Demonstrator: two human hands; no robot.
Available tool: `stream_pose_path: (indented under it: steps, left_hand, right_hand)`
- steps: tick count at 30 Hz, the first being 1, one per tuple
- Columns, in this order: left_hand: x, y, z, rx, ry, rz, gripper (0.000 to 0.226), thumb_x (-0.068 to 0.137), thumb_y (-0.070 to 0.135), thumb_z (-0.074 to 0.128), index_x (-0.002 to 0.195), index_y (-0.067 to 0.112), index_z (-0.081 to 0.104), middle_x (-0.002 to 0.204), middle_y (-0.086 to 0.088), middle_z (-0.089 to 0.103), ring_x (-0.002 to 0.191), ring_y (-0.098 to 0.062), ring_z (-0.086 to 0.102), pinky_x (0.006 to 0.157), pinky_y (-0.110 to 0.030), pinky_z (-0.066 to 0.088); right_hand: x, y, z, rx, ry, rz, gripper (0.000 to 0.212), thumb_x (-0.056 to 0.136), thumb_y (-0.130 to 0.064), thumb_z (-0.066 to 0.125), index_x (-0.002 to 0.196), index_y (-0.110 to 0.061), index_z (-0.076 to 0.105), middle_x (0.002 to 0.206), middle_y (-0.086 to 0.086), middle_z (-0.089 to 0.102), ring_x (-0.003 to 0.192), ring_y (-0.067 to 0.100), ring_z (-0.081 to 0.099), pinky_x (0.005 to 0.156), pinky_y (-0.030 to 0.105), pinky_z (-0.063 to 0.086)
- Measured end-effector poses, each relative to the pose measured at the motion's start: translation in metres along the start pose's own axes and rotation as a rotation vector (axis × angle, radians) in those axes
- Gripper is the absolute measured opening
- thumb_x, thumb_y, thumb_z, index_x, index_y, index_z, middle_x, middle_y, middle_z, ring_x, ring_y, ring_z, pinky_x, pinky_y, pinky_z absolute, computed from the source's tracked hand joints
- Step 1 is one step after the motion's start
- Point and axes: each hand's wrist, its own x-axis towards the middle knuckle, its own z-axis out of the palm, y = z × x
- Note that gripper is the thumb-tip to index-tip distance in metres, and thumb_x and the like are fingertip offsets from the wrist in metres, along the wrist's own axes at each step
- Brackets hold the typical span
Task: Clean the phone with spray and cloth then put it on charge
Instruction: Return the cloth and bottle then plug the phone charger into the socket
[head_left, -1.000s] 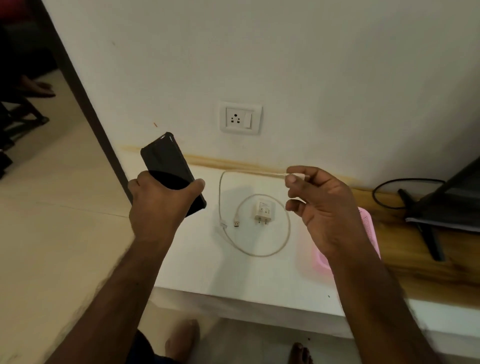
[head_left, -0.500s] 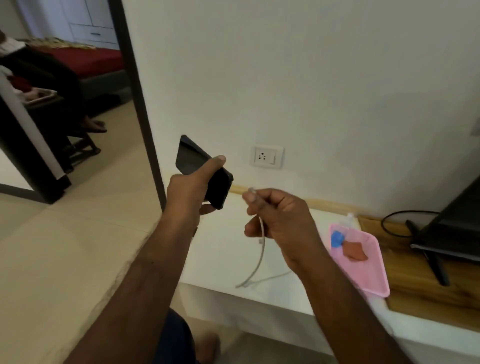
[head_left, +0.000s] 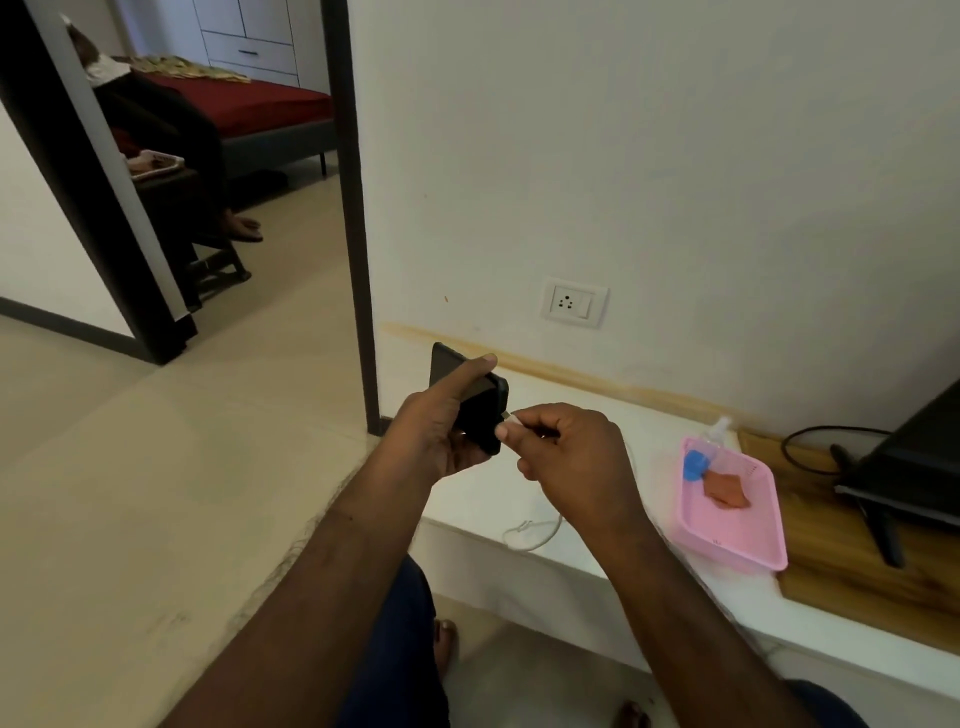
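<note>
Phone (head_left: 475, 402) sits in my left hand (head_left: 441, 436), held up in the air over the near left end of the white shelf (head_left: 613, 545), my fingers wrapped around its back and my thumb laid along its upper edge. Its long side runs from far left down toward near right, so the short end that should carry the charging port faces my right hand (head_left: 566, 457). That hand is closed in a pinch on the plug (head_left: 506, 415) of the white cable (head_left: 535, 532), thumb and forefinger pressed together just behind the metal tip. The tip points left at the phone's end and lies right beside it; whether it has touched the port I cannot tell. My right hand is the one that has to travel, a short push leftward along the phone's length. The rest of the cable trails down to the shelf, and the wall socket (head_left: 574, 302) waits farther back, empty.
</note>
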Motion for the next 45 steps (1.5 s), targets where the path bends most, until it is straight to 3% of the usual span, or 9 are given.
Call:
stream_pose_path:
  steps: [6, 11, 16, 23, 26, 33, 36, 42, 45]
  left_hand:
    - [-0.007, -0.01, 0.001, -0.025, -0.019, -0.012, 0.077, 0.045, 0.05, 0.094, 0.104, 0.009, 0.068, 0.095, -0.019, 0.072, 0.07, -0.032, 0.072, 0.064, -0.039, 0.059]
    - [-0.012, -0.015, 0.001, -0.008, -0.002, 0.019, 0.068, 0.053, 0.046, 0.094, 0.101, 0.007, 0.068, 0.074, -0.015, 0.076, 0.058, -0.028, 0.073, 0.063, -0.041, 0.06]
    - [-0.019, -0.017, 0.001, 0.083, 0.07, 0.128, 0.069, 0.058, 0.043, 0.093, 0.109, 0.007, 0.066, 0.096, -0.015, 0.074, 0.077, -0.029, 0.076, 0.054, -0.038, 0.06]
    - [-0.025, -0.021, 0.002, 0.172, 0.104, 0.189, 0.07, 0.063, 0.039, 0.091, 0.118, 0.009, 0.06, 0.097, -0.011, 0.074, 0.081, -0.026, 0.075, 0.054, -0.038, 0.062]
    - [-0.023, -0.025, 0.0, 0.196, 0.1, 0.174, 0.067, 0.064, 0.041, 0.091, 0.115, 0.009, 0.062, 0.094, -0.01, 0.075, 0.077, -0.024, 0.075, 0.055, -0.037, 0.062]
    - [-0.013, -0.031, -0.002, 0.236, 0.083, 0.175, 0.062, 0.067, 0.04, 0.089, 0.113, 0.009, 0.062, 0.091, -0.009, 0.075, 0.071, -0.021, 0.075, 0.046, -0.028, 0.056]
    - [-0.003, -0.03, -0.002, 0.283, 0.08, 0.161, 0.049, 0.065, 0.041, 0.089, 0.096, 0.012, 0.064, 0.077, -0.006, 0.075, 0.056, -0.016, 0.074, 0.043, -0.027, 0.054]
    - [0.046, -0.021, 0.01, 0.649, 0.119, 0.232, 0.052, 0.056, 0.05, 0.089, 0.086, 0.017, 0.061, 0.082, -0.003, 0.07, 0.072, -0.019, 0.07, 0.058, -0.039, 0.063]
    - [0.077, -0.018, 0.019, 0.97, 0.181, 0.267, 0.08, 0.049, 0.059, 0.084, 0.108, 0.013, 0.057, 0.098, -0.005, 0.063, 0.081, -0.023, 0.066, 0.067, -0.041, 0.062]
  right_hand:
    - [-0.011, 0.001, -0.001, -0.145, -0.008, -0.018, 0.012, 0.085, -0.036, 0.07, 0.078, -0.028, 0.075, 0.071, -0.011, 0.07, 0.066, 0.008, 0.066, 0.069, 0.036, 0.056]
    - [-0.013, -0.005, -0.004, -0.318, -0.049, -0.008, 0.02, 0.086, -0.036, 0.068, 0.074, -0.021, 0.075, 0.062, -0.003, 0.067, 0.06, 0.016, 0.064, 0.067, 0.038, 0.055]
    - [-0.009, -0.011, -0.005, -0.317, -0.113, 0.14, 0.022, 0.084, -0.034, 0.072, 0.071, -0.016, 0.074, 0.056, 0.001, 0.068, 0.053, 0.016, 0.067, 0.065, 0.033, 0.057]
    - [-0.015, -0.004, 0.005, -0.296, -0.095, 0.217, 0.014, 0.083, -0.03, 0.075, 0.075, -0.018, 0.074, 0.058, 0.0, 0.069, 0.049, 0.009, 0.067, 0.062, 0.024, 0.054]
    - [-0.015, 0.0, 0.009, -0.246, -0.092, 0.253, 0.012, 0.082, -0.026, 0.077, 0.076, -0.016, 0.073, 0.06, 0.003, 0.07, 0.049, 0.011, 0.068, 0.064, 0.029, 0.058]
    - [-0.013, 0.009, 0.014, -0.206, -0.069, 0.291, 0.034, 0.079, -0.029, 0.079, 0.108, -0.021, 0.063, 0.067, 0.0, 0.071, 0.046, 0.005, 0.066, 0.047, 0.014, 0.046]
    - [-0.01, 0.015, 0.016, -0.222, -0.089, 0.29, 0.045, 0.08, -0.035, 0.078, 0.119, -0.023, 0.059, 0.073, -0.002, 0.073, 0.049, 0.002, 0.066, 0.048, 0.012, 0.044]
    - [-0.002, 0.048, -0.003, -0.163, -0.057, 0.27, 0.08, 0.066, -0.075, 0.065, 0.127, -0.026, 0.054, 0.098, -0.006, 0.071, 0.085, 0.013, 0.07, 0.081, 0.042, 0.059]
    - [0.003, 0.081, -0.02, -0.172, 0.027, 0.317, 0.059, 0.078, -0.065, 0.064, 0.12, -0.025, 0.058, 0.104, -0.005, 0.07, 0.079, 0.01, 0.071, 0.079, 0.042, 0.061]
